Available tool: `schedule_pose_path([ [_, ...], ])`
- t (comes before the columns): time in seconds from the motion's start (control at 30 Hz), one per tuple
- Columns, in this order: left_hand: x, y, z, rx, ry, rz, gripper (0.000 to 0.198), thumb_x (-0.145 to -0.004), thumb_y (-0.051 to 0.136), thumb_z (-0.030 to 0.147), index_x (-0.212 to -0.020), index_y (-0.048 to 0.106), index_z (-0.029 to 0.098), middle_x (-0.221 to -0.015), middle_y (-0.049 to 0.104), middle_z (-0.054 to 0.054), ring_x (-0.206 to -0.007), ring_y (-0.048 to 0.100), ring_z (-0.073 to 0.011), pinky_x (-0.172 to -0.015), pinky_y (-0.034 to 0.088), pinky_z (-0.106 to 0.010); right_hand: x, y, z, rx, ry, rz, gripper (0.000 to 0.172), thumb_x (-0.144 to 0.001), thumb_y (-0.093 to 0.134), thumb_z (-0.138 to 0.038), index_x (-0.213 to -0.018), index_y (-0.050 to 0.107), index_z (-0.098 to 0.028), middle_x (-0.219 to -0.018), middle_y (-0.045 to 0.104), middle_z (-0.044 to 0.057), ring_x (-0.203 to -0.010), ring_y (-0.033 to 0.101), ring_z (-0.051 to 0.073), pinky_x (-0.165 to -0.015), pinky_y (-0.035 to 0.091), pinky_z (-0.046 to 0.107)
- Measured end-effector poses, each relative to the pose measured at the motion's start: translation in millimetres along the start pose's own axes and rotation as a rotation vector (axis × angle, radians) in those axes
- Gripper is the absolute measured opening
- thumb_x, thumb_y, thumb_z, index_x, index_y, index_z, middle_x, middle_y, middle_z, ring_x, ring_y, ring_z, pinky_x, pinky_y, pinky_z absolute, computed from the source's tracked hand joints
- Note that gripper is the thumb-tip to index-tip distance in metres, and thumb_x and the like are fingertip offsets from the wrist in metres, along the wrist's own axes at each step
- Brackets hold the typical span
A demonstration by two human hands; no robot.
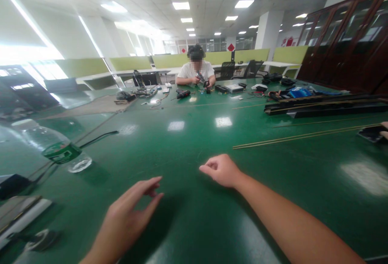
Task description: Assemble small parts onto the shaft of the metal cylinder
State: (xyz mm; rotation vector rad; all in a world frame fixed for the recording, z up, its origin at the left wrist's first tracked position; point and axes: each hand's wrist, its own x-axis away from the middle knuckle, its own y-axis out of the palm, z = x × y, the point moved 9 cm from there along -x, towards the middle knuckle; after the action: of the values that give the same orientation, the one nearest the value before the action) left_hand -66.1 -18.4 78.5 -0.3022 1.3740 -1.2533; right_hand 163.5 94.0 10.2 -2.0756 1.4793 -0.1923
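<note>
Brass-coloured rods (260,143), two thin lengths side by side, lie on the right of the green counter (194,135), their left ends just beyond and to the right of my right hand (220,171). I have that hand over the middle of the counter, fingers curled toward the thumb; I cannot tell whether the tips meet. My left hand (133,205), nearer and to the left, is spread, a gap showing between thumb and fingers. Farther left is a clear bottle (62,153) with a green label, a black cable (98,137) beside it. At the right edge, part of another person's hand (384,129) shows at a dark object (371,133). Black channels (321,109) lie at far right. On the far side, a person in a white shirt (209,69) holds a dark device (200,76).
</note>
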Motion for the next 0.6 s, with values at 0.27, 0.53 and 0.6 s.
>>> schedule_pose_path([
  [0.27,-73,100.0,68,0.205,0.096,-0.308,0.025,-0.079,0.066,0.009,-0.099,0.064,0.023,-0.094,0.068,0.0,-0.086,0.065,-0.0175,-0.078,0.052,-0.029,3,12,-18,0.068,-0.184,-0.102,0.041,-0.087,0.064,-0.043,-0.06,0.069,-0.014,-0.049,0.047,-0.004,-0.05,0.042,0.008,-0.05,0.026,0.023],
  [0.53,-57,55.5,31,0.102,-0.015,-0.176,0.026,-0.091,0.059,0.034,-0.116,0.066,0.03,-0.102,0.073,0.002,-0.089,0.07,-0.0187,-0.083,0.055,-0.029,6,17,-18,-0.029,-0.136,-0.182,0.041,-0.083,0.067,-0.054,-0.079,0.077,-0.014,-0.058,0.06,-0.001,-0.052,0.046,0.009,-0.05,0.032,0.021],
  [0.6,-42,19.2,2,-0.003,-0.107,-0.066,0.027,-0.091,0.058,0.047,-0.109,0.069,0.031,-0.101,0.074,0.002,-0.084,0.071,-0.02,-0.075,0.056,-0.028,7,17,-18,-0.02,-0.118,-0.188,0.04,-0.082,0.068,-0.054,-0.082,0.078,-0.015,-0.062,0.064,0.0,-0.054,0.049,0.01,-0.051,0.034,0.022],
])
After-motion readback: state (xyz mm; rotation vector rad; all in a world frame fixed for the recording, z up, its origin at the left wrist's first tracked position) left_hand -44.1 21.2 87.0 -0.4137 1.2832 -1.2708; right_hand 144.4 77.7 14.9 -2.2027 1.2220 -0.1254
